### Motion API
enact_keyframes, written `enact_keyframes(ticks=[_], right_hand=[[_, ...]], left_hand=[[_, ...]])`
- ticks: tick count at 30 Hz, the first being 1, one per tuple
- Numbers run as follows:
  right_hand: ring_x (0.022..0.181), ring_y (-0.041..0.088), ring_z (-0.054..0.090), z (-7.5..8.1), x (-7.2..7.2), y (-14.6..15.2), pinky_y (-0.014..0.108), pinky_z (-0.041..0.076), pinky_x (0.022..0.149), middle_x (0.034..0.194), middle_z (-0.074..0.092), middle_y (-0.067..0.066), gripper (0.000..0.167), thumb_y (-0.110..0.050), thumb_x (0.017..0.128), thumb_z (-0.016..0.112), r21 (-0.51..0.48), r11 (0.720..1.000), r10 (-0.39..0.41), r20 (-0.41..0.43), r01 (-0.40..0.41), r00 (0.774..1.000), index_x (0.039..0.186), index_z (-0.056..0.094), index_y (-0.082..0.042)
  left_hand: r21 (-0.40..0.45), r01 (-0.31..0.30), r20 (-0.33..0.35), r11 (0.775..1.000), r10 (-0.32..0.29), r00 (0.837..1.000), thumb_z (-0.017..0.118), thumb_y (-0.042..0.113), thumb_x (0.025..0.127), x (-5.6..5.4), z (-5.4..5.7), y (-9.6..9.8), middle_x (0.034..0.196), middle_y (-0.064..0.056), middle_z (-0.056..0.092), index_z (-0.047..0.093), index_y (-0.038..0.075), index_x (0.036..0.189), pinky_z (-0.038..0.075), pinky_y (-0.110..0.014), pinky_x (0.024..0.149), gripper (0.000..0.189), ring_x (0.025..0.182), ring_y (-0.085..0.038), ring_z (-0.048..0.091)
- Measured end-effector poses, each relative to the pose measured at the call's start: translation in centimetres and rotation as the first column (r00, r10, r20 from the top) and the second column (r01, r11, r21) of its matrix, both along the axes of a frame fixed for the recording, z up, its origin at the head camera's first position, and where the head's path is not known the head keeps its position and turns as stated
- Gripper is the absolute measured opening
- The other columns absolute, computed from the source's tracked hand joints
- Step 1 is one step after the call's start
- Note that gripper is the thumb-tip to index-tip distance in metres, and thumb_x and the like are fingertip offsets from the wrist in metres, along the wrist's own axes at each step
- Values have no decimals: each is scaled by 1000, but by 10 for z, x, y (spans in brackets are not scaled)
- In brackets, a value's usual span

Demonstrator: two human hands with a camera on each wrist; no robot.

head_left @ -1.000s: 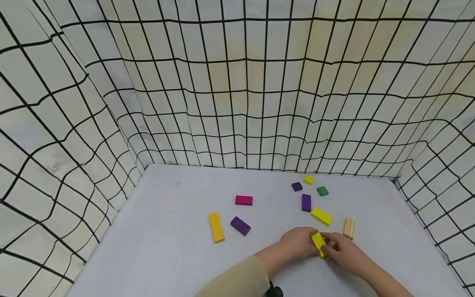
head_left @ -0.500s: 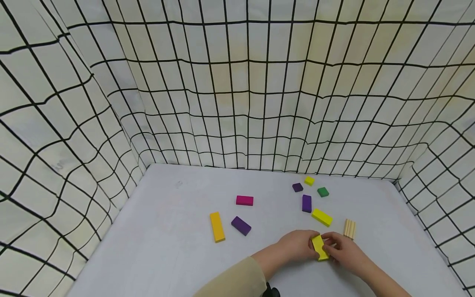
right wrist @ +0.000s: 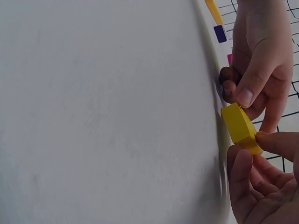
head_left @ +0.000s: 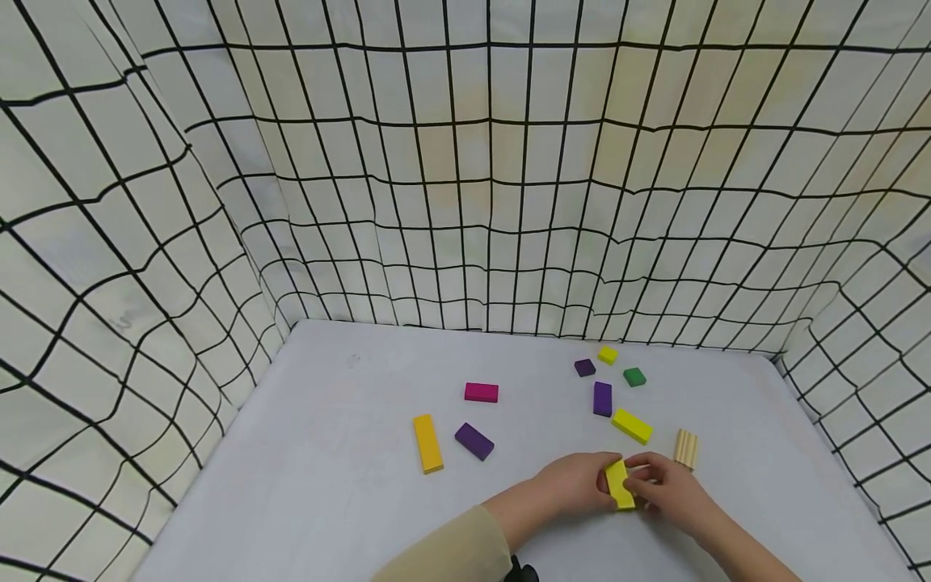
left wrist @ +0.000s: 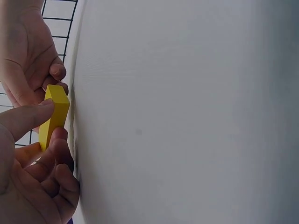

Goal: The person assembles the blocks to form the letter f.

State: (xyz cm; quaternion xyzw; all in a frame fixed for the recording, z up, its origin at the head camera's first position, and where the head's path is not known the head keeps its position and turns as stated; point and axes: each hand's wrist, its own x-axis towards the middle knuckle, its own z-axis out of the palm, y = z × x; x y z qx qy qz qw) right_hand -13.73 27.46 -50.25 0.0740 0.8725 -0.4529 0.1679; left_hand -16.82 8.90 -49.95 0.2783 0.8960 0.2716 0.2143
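Note:
In the head view, a yellow rectangular block is held between both hands, low over the front right of the white table. The left hand grips it from the left; in the left wrist view its thumb lies along one face, with fingers curled behind. From the other side, the right hand pinches the block; the right wrist view shows its thumb on an edge and fingertips underneath. The fingers cover part of the block. Closest to the right hand lies a bundle of pale wooden sticks.
Beyond the hands lie another yellow block, a purple block, and small dark purple, yellow and green pieces. Further left are orange, purple and magenta blocks. Black netting surrounds the table.
The yellow block has turned in the fingers, its broad face now more toward the head camera. Both hands have shifted slightly left with it. The head view has shifted a little.

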Motion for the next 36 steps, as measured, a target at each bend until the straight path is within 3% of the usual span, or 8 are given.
enact_keyframes(ticks=[5, 15, 18, 22, 27, 36], right_hand=[[76, 20, 62, -2, -3, -7, 34, 56, 66, 94, 69, 4, 47, -30, 89, 74, -22, 1000, -9, 24, 9, 1000, 122, 59, -1], [75, 21, 62, 0, -6, -26, 34, 57, 66, 92, 69, 5, 47, -27, 90, 74, -104, 994, 23, 63, -16, 998, 124, 57, 0], [74, 21, 62, 1, -5, -33, 33, 57, 67, 92, 69, 5, 49, -27, 89, 75, -140, 990, 45, 71, -35, 996, 124, 56, 0], [72, 21, 63, 0, -5, -43, 34, 58, 68, 92, 69, 6, 50, -27, 89, 75, -190, 980, 72, 79, -56, 994, 124, 54, 2], [70, 21, 63, -4, -4, -54, 34, 59, 67, 89, 69, 6, 50, -27, 88, 76, -216, 974, 90, 87, -69, 992, 123, 54, 1], [68, 19, 64, -10, -2, -75, 33, 59, 65, 87, 69, 4, 48, -26, 88, 76, -227, 960, 186, 77, -164, 980, 123, 54, -1]], left_hand=[[19, -13, 42, 1000, 13, 999, 80, 31, 84, 1, 1, -10, 87, 14, 56, 49, 27, 146, 43, -18, 71, 69, 78, -2, 49], [7, -16, 24, 1000, 15, 1000, 81, 32, 83, 3, 0, -35, 88, 14, 55, 47, 26, 148, 43, -19, 72, 74, 80, -3, 49], [12, -1, 4, 1000, 1, 1000, 81, 33, 82, 5, -1, -46, 105, 15, 61, 46, 25, 149, 47, -19, 81, 75, 85, -2, 49], [15, 28, -21, 999, -27, 999, 81, 33, 83, 7, -2, -61, 110, 15, 60, 45, 24, 149, 45, -19, 84, 76, 90, -2, 48], [27, 21, -14, 999, -21, 1000, 82, 32, 82, 11, 2, -76, 88, 14, 52, 46, 22, 149, 42, -19, 72, 76, 81, -2, 48], [-1, 22, 10, 1000, -22, 1000, 82, 31, 82, 16, 0, -101, 81, 12, 51, 48, 21, 148, 42, -20, 66, 76, 73, -3, 47]])
